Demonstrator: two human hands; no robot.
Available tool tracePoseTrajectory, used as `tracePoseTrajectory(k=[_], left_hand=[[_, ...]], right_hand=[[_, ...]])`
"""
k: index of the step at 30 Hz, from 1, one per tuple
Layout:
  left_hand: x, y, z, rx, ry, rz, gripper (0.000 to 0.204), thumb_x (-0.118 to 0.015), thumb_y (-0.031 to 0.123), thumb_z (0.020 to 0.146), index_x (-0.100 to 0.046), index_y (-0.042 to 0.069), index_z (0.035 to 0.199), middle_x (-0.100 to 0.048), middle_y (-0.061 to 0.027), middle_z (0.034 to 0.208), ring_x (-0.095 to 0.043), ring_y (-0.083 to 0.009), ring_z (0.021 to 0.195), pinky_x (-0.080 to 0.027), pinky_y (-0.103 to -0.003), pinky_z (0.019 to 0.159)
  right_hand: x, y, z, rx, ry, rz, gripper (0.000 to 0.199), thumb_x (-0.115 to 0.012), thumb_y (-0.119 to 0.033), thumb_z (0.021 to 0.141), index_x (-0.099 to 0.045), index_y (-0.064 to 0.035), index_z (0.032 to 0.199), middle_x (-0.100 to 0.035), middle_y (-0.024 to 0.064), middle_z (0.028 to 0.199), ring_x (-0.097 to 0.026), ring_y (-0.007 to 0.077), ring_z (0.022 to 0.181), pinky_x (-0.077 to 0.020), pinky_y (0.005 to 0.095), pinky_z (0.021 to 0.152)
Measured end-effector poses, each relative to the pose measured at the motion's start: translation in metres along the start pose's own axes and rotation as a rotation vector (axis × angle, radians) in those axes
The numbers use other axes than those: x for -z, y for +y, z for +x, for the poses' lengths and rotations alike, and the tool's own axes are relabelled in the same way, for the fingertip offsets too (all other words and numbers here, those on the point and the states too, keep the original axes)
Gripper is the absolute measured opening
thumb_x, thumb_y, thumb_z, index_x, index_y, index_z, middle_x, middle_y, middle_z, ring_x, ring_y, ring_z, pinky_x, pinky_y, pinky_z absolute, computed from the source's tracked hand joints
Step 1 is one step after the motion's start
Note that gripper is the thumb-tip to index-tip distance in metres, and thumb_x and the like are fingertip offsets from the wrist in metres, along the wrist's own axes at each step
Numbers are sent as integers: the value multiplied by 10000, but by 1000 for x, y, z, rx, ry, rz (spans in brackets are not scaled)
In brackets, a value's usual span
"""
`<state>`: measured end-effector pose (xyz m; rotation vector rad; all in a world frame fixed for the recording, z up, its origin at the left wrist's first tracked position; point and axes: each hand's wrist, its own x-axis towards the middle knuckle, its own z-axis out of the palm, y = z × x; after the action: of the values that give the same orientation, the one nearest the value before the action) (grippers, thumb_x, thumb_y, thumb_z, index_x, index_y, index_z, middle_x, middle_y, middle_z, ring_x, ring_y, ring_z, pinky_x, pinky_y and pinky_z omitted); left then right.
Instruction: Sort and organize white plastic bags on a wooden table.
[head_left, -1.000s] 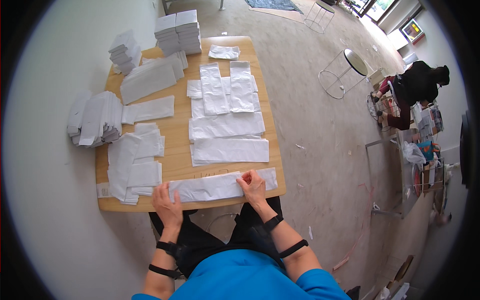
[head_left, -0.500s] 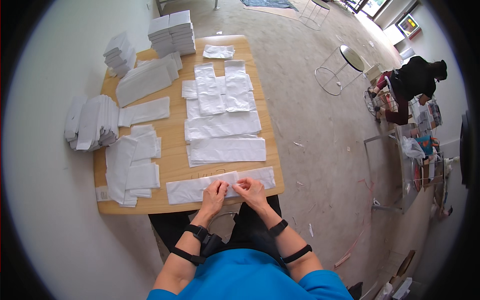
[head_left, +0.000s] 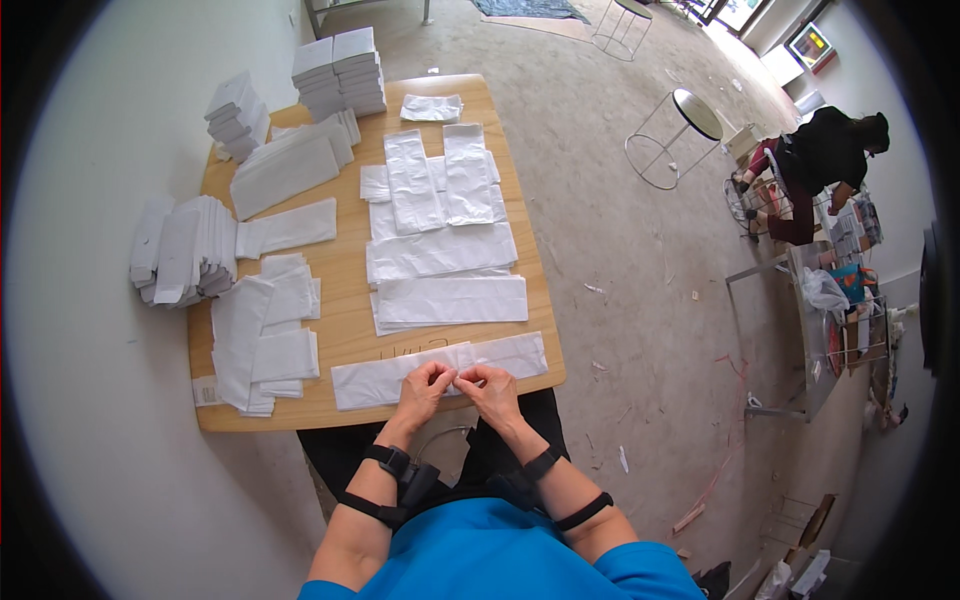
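A long white plastic bag (head_left: 510,353) lies flat along the near edge of the wooden table (head_left: 348,338). My left hand (head_left: 424,386) and my right hand (head_left: 488,386) meet at its middle, fingertips pinching the bag's near edge, almost touching each other. Both wrists carry black straps. Farther back lie more flat white bags (head_left: 452,298), spread in rows across the table's middle.
Stacks of folded white bags (head_left: 340,70) stand at the far end, more piles (head_left: 185,250) sit on the left. A round wire stool (head_left: 680,120) stands on the floor to the right. Another person (head_left: 825,150) bends over a cluttered shelf at far right.
My left hand has slid from the bag's left part to its middle, joining my right hand. The view has shifted a little.
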<state>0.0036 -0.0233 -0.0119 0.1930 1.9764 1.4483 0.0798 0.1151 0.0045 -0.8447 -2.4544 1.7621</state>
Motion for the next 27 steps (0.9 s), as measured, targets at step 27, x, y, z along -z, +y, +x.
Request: tracePoseTrajectory(k=[27], left_hand=[[11,-13,11,32,-69,-163,236,-578,266,962,-582,48,871,-545,16,713,-484,-69,641,-411,-225,583]], right_hand=[[-11,-20,-2,68,280,-342,379,-714,-210,756,-511,-49,1032,-575,147,954,-614,354,909,-497,447,727]])
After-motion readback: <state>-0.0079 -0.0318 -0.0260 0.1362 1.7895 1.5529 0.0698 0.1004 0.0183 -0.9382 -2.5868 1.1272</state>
